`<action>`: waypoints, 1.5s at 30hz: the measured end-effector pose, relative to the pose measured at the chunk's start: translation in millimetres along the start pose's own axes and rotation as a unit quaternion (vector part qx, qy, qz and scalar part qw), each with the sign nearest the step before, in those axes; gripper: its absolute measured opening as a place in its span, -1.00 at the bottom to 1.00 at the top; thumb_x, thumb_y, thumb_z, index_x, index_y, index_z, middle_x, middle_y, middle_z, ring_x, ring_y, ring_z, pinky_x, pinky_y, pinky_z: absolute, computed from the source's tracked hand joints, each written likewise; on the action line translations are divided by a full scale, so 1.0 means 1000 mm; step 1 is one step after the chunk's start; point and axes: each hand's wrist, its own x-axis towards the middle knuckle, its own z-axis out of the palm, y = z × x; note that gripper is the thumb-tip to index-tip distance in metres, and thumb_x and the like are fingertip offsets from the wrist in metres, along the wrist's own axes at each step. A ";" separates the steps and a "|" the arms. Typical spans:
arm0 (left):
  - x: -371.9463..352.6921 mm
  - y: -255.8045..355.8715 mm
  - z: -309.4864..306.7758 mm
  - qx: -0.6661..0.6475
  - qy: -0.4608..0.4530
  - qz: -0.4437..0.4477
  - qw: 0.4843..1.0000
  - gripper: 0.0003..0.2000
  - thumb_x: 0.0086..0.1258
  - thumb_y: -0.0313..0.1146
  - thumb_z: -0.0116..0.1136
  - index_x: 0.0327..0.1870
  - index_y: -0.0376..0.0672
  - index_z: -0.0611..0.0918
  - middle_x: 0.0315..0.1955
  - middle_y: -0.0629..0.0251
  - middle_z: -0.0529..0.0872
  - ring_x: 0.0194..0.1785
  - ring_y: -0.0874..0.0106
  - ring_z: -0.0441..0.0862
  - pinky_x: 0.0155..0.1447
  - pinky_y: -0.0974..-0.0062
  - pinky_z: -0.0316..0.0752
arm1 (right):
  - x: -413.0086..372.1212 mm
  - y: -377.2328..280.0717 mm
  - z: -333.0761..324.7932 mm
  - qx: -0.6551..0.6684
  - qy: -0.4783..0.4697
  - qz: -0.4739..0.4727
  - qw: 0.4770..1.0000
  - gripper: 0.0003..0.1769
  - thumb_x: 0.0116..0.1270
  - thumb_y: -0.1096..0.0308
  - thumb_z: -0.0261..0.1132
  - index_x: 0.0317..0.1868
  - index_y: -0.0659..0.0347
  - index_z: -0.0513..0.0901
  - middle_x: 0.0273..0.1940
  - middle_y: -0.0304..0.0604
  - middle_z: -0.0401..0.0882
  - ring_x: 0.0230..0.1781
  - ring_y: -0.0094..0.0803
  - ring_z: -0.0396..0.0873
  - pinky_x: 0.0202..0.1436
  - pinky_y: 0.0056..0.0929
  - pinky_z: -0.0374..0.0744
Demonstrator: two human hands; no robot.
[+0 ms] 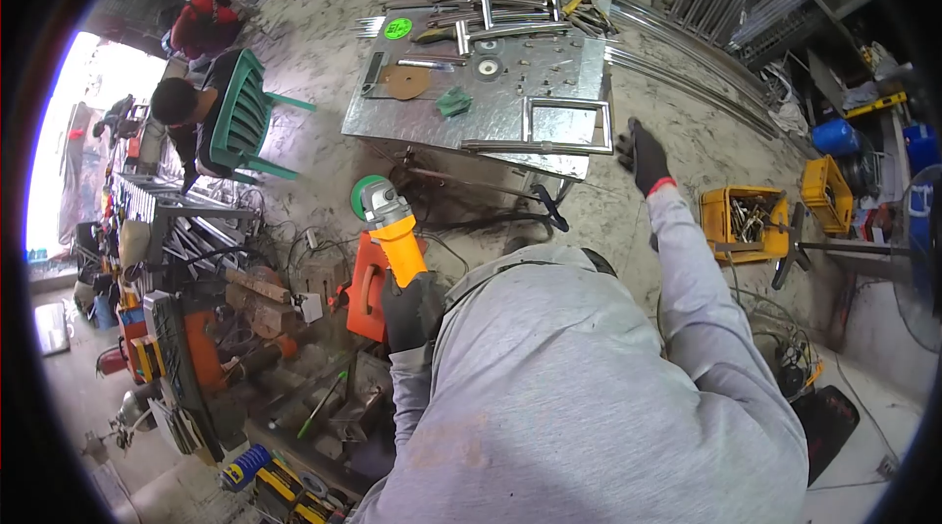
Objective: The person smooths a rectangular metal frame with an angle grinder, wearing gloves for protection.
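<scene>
My left hand (407,316), in a dark glove, is wrapped round the yellow body of an angle grinder (400,247). The grinder's green disc (365,198) points up, away from me, in front of the metal worktable (392,122). Beside the table's right corner is my right hand (646,161), in a dark glove with a red cuff, its fingers apart and nothing seen in them. Closest to it lies a small shiny metal tube frame (569,103) on the table's near right edge.
On the table are a brown disc (406,81), a green pad (454,102) and several welded tubes (510,31). A yellow crate (731,220) stands right. Left, a person (186,112) sits on a green chair (240,117). An orange case (368,288) stands near the grinder.
</scene>
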 end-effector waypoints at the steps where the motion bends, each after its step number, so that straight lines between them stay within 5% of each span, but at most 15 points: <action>1: 0.006 -0.003 -0.003 -0.026 -0.008 -0.013 1.000 -0.74 0.60 -0.43 0.27 0.22 -0.25 0.62 -0.08 0.30 0.76 -0.11 0.51 0.72 0.00 0.50 0.63 | -0.006 0.020 -0.016 0.082 -0.122 0.068 0.987 -0.31 0.56 -0.41 0.38 0.27 0.01 0.63 0.07 -0.14 0.80 -0.06 -0.20 0.77 0.03 -0.07 0.71; 8: 0.024 0.018 0.018 -0.028 -0.063 -0.037 0.997 -0.70 0.56 -0.38 0.34 0.22 -0.26 0.63 -0.13 0.25 0.80 -0.17 0.44 0.78 -0.05 0.41 0.72 | -0.073 0.028 -0.001 0.233 -0.266 0.034 0.935 -0.56 0.68 -0.19 0.34 0.22 -0.04 0.73 0.12 -0.20 0.76 0.08 -0.25 0.74 0.19 -0.14 0.73; 12: 0.047 0.026 0.026 0.061 -0.084 -0.073 0.992 -0.68 0.55 -0.34 0.37 0.21 -0.23 0.63 -0.22 0.30 0.79 -0.25 0.45 0.77 -0.11 0.38 0.73 | -0.058 0.032 -0.021 0.208 -0.137 0.075 0.966 -0.70 0.65 -0.06 0.39 0.09 -0.07 0.71 0.11 -0.27 0.74 0.04 -0.27 0.70 0.16 -0.14 0.68; 14: 0.063 0.031 0.042 0.152 -0.119 -0.045 0.980 -0.68 0.50 -0.31 0.42 0.17 -0.19 0.66 -0.25 0.32 0.78 -0.29 0.48 0.76 -0.13 0.39 0.73 | -0.093 0.013 -0.019 0.194 0.084 -0.044 0.976 -0.68 0.62 -0.08 0.41 0.06 -0.05 0.69 -0.01 -0.32 0.73 -0.02 -0.29 0.71 0.13 -0.13 0.69; 20: 0.114 0.043 0.139 0.340 -0.305 0.235 0.858 -0.46 0.43 -0.34 0.54 0.38 -0.27 0.61 -0.10 0.38 0.75 -0.09 0.50 0.70 0.03 0.43 0.66 | -0.225 -0.029 0.012 0.085 -0.148 -0.001 0.985 -0.35 0.73 -0.23 0.28 0.35 0.25 0.62 0.07 -0.14 0.77 0.04 -0.23 0.78 0.24 -0.10 0.73; 22: 0.097 0.059 0.189 0.260 -0.344 0.236 0.871 -0.41 0.38 -0.29 0.59 0.37 -0.28 0.61 -0.13 0.27 0.79 -0.11 0.49 0.72 0.02 0.42 0.67 | -0.237 -0.031 0.020 0.112 -0.280 -0.028 0.953 -0.16 0.76 -0.22 0.24 0.63 0.36 0.39 0.39 0.12 0.64 0.21 -0.15 0.77 0.40 -0.05 0.72; 23: 0.085 0.075 0.216 0.240 -0.408 0.064 0.878 -0.45 0.37 -0.31 0.58 0.33 -0.25 0.63 -0.15 0.25 0.82 -0.10 0.41 0.78 0.01 0.34 0.69 | -0.242 -0.035 0.024 0.101 -0.291 -0.022 0.951 -0.16 0.76 -0.22 0.24 0.63 0.36 0.39 0.39 0.12 0.64 0.21 -0.15 0.77 0.40 -0.05 0.72; 25: 0.069 0.064 0.260 0.290 -0.427 0.149 0.843 -0.50 0.32 -0.24 0.55 0.22 -0.25 0.65 -0.21 0.06 0.84 -0.13 0.17 0.84 -0.05 0.16 0.72 | -0.250 -0.044 0.030 -0.192 -0.201 -0.344 0.897 -0.41 0.77 -0.07 0.26 0.44 0.29 0.56 0.25 0.02 0.75 0.18 -0.18 0.78 0.33 -0.17 0.73; 26: 0.050 0.080 0.274 0.294 -0.435 0.073 0.848 -0.45 0.34 -0.19 0.51 0.27 -0.27 0.61 -0.19 -0.05 0.84 -0.10 0.10 0.86 -0.01 0.18 0.74 | -0.248 -0.049 0.028 -0.196 -0.205 -0.343 0.895 -0.41 0.77 -0.07 0.26 0.44 0.29 0.56 0.25 0.02 0.75 0.18 -0.18 0.78 0.33 -0.17 0.73; 28: 0.048 0.065 0.287 0.332 -0.453 0.157 0.812 -0.30 0.37 -0.12 0.50 0.45 -0.27 0.53 -0.13 -0.11 0.84 -0.04 0.01 0.86 0.07 0.14 0.74 | -0.244 -0.059 0.011 0.233 -0.153 -0.095 0.956 -0.46 0.78 0.02 0.24 0.44 0.31 0.56 0.32 0.02 0.74 0.26 -0.14 0.77 0.39 -0.20 0.73; 31: 0.045 0.075 0.282 0.338 -0.585 0.293 0.677 -0.12 0.41 -0.07 0.53 0.71 -0.18 0.40 0.02 -0.15 0.81 0.08 -0.08 0.82 0.20 0.07 0.71 | -0.245 -0.047 -0.038 0.278 -0.184 -0.192 0.923 -0.47 0.75 0.11 0.24 0.48 0.35 0.52 0.44 0.11 0.66 0.55 0.08 0.59 0.63 0.13 0.59; 34: 0.104 0.016 0.251 0.230 -0.478 0.432 0.730 -0.57 0.34 -0.31 0.51 0.24 -0.11 0.80 -0.03 -0.01 0.82 0.12 -0.01 0.80 0.22 0.08 0.70 | -0.262 -0.033 -0.083 0.308 -0.102 -0.169 0.931 -0.41 0.69 0.10 0.31 0.52 0.30 0.49 0.54 0.09 0.58 0.59 0.10 0.55 0.61 0.18 0.61; 37: 0.168 0.000 0.200 0.503 -0.238 0.462 0.690 -0.58 0.28 -0.25 0.50 0.19 -0.06 0.81 0.02 0.01 0.78 0.11 -0.04 0.72 0.22 -0.03 0.62 | -0.281 -0.015 -0.131 0.273 -0.040 -0.190 0.942 -0.41 0.67 0.11 0.36 0.49 0.31 0.50 0.38 0.06 0.69 0.29 -0.08 0.75 0.31 -0.01 0.81; 39: 0.183 0.008 0.189 0.563 -0.220 0.441 0.663 -0.57 0.38 -0.18 0.49 0.28 0.08 0.82 0.08 -0.01 0.76 0.18 -0.02 0.69 0.29 -0.05 0.55 | -0.302 -0.012 -0.137 0.241 0.041 -0.164 0.956 -0.45 0.62 0.12 0.42 0.41 0.31 0.56 0.10 0.02 0.78 -0.03 -0.19 0.81 0.08 -0.16 0.85; 45: 0.195 -0.014 0.208 0.590 -0.240 0.461 0.618 -0.59 0.44 -0.21 0.45 0.31 0.15 0.82 0.03 0.11 0.79 0.13 0.04 0.70 0.24 0.01 0.51 | -0.316 0.000 -0.121 0.166 0.083 -0.167 0.968 -0.45 0.59 0.19 0.44 0.42 0.25 0.51 0.04 -0.14 0.73 -0.06 -0.30 0.78 -0.02 -0.27 0.81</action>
